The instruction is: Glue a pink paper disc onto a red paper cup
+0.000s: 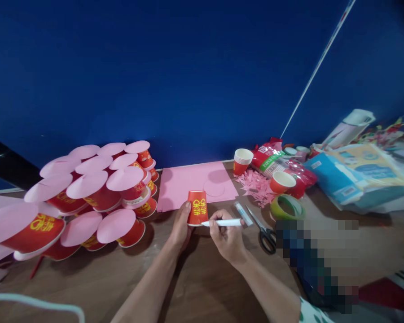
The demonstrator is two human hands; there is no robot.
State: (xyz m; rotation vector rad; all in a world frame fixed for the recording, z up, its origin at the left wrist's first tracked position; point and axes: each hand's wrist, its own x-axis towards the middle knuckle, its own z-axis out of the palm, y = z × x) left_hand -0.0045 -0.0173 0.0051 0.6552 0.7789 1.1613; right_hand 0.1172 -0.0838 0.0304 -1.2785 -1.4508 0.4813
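Observation:
A red paper cup (197, 207) with yellow characters is upside down, its rim toward me. My left hand (182, 223) grips it from the left side, fingers partly hidden behind it. In my right hand (227, 236) is a white marker (226, 222), pinched between thumb and fingers. The marker's left end is close to the cup's rim; whether it touches I cannot tell. Behind the cup lie sheets of pink paper (191, 179), with a faint round outline on the right part.
Several upturned red cups with pink paper cones (126, 178) stand at left. To the right are scissors (266, 235), green tape (287, 207), pink scraps (256, 185), a cup stack (242, 161), a red package (269, 159) and a blue package (336, 175). A blue wall (188, 80) rises behind.

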